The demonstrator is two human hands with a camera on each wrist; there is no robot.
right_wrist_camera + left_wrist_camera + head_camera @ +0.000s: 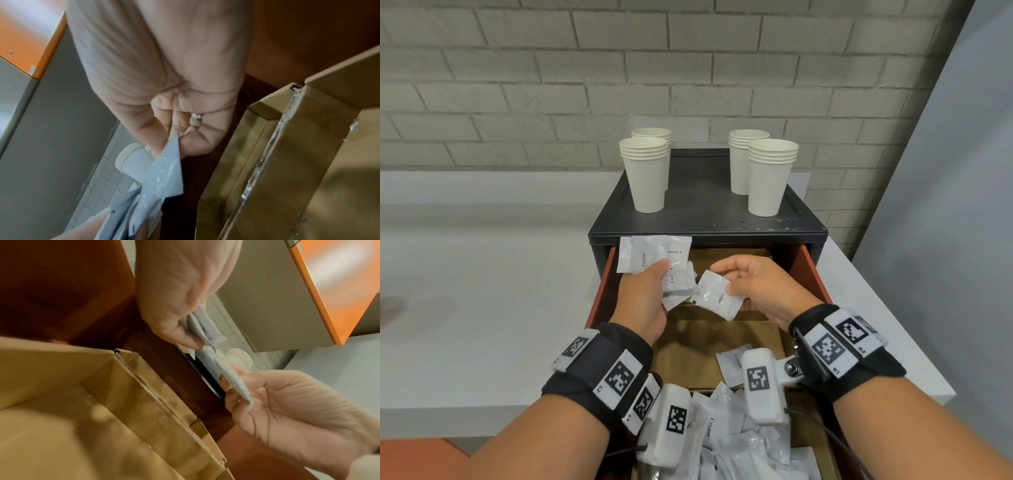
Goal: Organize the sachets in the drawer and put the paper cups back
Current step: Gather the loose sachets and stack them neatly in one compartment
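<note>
Four stacks of paper cups (649, 174) stand on top of the black cabinet (705, 219), set well back from its front edge, presumably so that the open drawer (813, 274) below stays free for sorting. The cabinet rests on a white counter (482, 291) against a brick wall. The left hand (645, 294) grips a fanned bundle of sachets marked "Cream" (654, 257), fingers and thumb closed around it, holding the bundle over the rear left part of the drawer; collecting one kind in one hand appears to keep it separate from the rest. The right hand (753, 284) pinches a single sachet marked "Coffee" (715, 298) between thumb and fingers, just beside the bundle and above the cardboard dividers (722, 332). Its label faces up, which allows the type to be read before placement. The dividers split the drawer into compartments; the middle one holds one loose "Cream" sachet (732, 363), and the compartment nearest the person holds an unsorted pile of sachets (739, 442). Judged from this layout, sorting is at an early stage and the cups are not yet returned. The next step likely requires dropping each kind into its own compartment.
</note>
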